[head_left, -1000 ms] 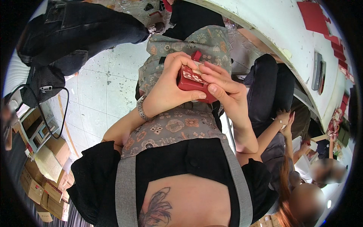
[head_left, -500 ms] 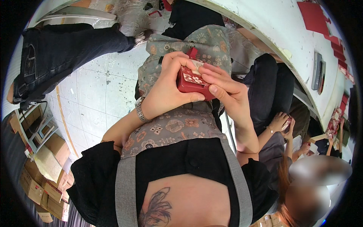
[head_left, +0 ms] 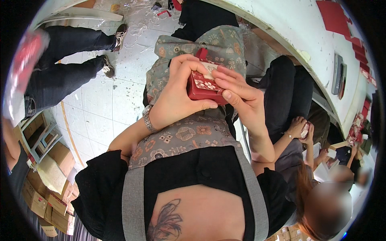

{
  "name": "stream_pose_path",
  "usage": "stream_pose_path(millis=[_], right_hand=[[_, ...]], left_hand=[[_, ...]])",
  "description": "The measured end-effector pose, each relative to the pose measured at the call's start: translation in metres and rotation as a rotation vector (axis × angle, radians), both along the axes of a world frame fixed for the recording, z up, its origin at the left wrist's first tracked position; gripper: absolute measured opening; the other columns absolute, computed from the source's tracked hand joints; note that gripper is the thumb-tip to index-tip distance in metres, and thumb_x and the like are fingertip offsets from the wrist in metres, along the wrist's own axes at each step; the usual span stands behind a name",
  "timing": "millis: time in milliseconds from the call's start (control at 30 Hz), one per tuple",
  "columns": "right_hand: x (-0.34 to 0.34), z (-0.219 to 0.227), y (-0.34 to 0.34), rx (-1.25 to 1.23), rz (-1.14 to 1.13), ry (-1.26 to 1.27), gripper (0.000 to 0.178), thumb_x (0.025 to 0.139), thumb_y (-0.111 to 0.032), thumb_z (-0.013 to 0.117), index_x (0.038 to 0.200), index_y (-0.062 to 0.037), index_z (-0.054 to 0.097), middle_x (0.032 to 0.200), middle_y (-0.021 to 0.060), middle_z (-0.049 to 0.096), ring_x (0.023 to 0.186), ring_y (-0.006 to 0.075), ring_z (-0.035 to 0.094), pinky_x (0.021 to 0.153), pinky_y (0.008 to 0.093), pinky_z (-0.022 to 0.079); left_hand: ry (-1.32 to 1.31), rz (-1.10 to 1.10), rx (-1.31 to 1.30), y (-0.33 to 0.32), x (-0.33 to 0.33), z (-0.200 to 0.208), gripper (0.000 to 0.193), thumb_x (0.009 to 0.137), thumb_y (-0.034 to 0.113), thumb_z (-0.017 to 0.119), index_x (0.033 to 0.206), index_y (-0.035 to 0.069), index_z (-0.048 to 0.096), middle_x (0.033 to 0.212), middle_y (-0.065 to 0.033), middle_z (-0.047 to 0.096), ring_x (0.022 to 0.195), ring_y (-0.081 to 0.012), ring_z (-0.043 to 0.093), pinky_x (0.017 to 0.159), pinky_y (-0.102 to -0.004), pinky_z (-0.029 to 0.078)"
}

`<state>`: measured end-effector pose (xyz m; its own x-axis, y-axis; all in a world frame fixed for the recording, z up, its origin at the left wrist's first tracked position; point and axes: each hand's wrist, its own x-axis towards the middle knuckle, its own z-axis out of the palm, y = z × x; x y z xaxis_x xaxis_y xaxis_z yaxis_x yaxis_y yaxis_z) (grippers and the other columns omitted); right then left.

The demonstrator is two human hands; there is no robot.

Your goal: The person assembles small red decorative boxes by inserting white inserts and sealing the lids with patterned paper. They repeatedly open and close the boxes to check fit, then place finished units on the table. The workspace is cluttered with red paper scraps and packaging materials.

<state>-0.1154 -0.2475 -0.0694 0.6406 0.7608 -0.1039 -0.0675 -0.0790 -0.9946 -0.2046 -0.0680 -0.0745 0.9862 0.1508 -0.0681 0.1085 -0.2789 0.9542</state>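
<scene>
A small red gift box (head_left: 198, 93) with a floral lid and a cream label is held over my lap, above the patterned apron (head_left: 173, 136). My left hand (head_left: 181, 82) wraps its left side, thumb along the front and fingers bent over the top. On the right, my right hand (head_left: 242, 90) grips the box, its fingers lying across the lid and the thumb at the front corner. A red tab or ribbon (head_left: 202, 53) sticks up behind the box. My fingers hide part of the lid.
A white table (head_left: 289, 36) curves along the right, with red sheets (head_left: 331, 18) and a dark, flat device (head_left: 338, 74) on it. Beside me, a seated co-worker's hands (head_left: 299, 129) hold a small red item. Cardboard boxes (head_left: 38, 199) are stacked at lower left.
My hands and the box have barely moved. At the left, the walking person has shifted; both shoes now show, and a blurred red-and-white load has come into view at the edge.
</scene>
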Motion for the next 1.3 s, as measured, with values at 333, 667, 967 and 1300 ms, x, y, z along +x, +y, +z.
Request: stream_pose_path(millis=[333, 667, 967, 1300], right_hand=[[0.002, -0.002, -0.005, 0.015, 0.052, 0.067, 0.027, 0.086, -0.010, 0.061, 0.112, -0.0048, 0.064, 0.118, 0.0099, 0.062, 0.121, 0.0289, 0.045, 0.103, 0.0412, 0.031], [-0.001, -0.006, -0.002, 0.022, 0.036, 0.060, 0.025, 0.086, -0.008, 0.060, 0.110, -0.0035, 0.065, 0.117, 0.0109, 0.062, 0.120, 0.0294, 0.045, 0.101, 0.0407, 0.034], [-0.005, -0.016, 0.001, 0.034, 0.033, 0.043, 0.024, 0.086, -0.008, 0.060, 0.109, -0.0060, 0.066, 0.117, 0.0104, 0.062, 0.121, 0.0293, 0.045, 0.103, 0.0419, 0.032], [-0.006, -0.028, 0.003, 0.038, 0.031, 0.134, 0.025, 0.084, -0.006, 0.062, 0.108, -0.0073, 0.067, 0.118, 0.0087, 0.061, 0.124, 0.0281, 0.042, 0.105, 0.0418, 0.030]], left_hand=[[0.022, -0.001, -0.027, -0.001, 0.000, -0.004, 0.063, 0.058, 0.023, 0.086, 0.106, 0.011, 0.047, 0.120, -0.0106, 0.038, 0.114, -0.0249, 0.040, 0.096, -0.0352, 0.035], [0.045, -0.044, -0.073, 0.002, 0.001, -0.004, 0.057, 0.065, 0.027, 0.081, 0.107, 0.011, 0.047, 0.120, -0.0122, 0.038, 0.116, -0.0260, 0.039, 0.098, -0.0359, 0.033], [0.035, -0.035, -0.123, 0.001, -0.003, -0.017, 0.046, 0.072, 0.013, 0.069, 0.110, 0.009, 0.043, 0.119, -0.0154, 0.034, 0.119, -0.0287, 0.033, 0.101, -0.0381, 0.030], [0.026, -0.038, -0.097, 0.004, -0.002, -0.021, 0.043, 0.072, 0.011, 0.065, 0.109, 0.008, 0.043, 0.121, -0.0170, 0.034, 0.121, -0.0308, 0.031, 0.101, -0.0390, 0.030]])
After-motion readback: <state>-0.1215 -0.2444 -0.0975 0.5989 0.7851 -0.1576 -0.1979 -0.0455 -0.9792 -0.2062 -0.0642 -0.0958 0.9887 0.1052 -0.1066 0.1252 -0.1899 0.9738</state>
